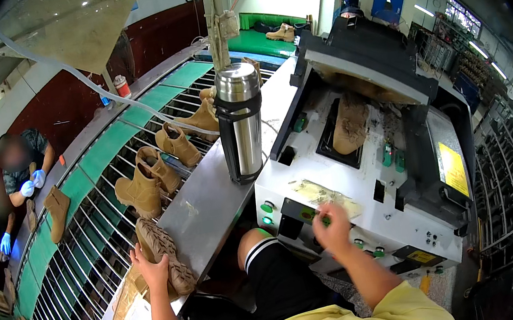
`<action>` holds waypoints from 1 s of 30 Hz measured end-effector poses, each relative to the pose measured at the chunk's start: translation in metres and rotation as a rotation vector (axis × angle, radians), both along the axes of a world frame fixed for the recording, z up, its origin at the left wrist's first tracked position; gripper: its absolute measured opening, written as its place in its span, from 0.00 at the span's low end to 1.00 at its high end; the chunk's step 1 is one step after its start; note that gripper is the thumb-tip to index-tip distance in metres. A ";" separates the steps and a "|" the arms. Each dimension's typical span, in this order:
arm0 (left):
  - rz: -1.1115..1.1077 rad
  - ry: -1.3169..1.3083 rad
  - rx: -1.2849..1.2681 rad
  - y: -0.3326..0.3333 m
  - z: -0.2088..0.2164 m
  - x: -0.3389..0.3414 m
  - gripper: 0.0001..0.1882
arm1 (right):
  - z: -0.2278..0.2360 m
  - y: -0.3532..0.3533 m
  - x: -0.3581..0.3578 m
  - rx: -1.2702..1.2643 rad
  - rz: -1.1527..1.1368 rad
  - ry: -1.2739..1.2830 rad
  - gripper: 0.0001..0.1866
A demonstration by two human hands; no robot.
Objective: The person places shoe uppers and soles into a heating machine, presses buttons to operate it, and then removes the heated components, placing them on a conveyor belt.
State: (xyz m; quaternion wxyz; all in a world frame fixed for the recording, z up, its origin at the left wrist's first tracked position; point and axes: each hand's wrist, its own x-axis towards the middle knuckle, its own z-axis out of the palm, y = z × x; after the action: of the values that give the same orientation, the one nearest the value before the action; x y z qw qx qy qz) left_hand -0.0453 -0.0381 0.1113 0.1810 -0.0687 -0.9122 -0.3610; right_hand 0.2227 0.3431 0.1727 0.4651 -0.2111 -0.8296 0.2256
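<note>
left hand gripping tan boot, sole up | right hand at green button on machine, fingers curled, contact unclear

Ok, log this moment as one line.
left hand: holds tan boot | right hand: at machine buttons | flask: upright

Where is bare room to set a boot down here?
The steel ledge is bare between the flask and the boot in the left hand. The rack behind it is crowded with boots.
</note>
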 end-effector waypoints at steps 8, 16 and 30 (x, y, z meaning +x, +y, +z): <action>-0.071 -0.224 0.081 0.011 0.012 0.003 0.47 | 0.069 0.266 -0.061 -0.301 -0.587 -0.232 0.53; -0.020 -0.242 0.122 0.009 0.024 0.010 0.42 | 0.080 0.316 -0.097 -0.595 -0.600 -0.670 0.56; -0.568 0.046 0.145 0.070 0.034 0.090 0.10 | 0.149 0.191 -0.017 -0.850 -0.045 0.304 0.39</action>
State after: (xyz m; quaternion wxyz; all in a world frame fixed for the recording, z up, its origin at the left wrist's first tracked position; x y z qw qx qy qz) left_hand 0.0443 0.0321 0.1457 0.0979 -0.3166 -0.8239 -0.4598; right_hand 0.2054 0.5342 0.3212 0.4586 -0.3655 -0.5809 0.5645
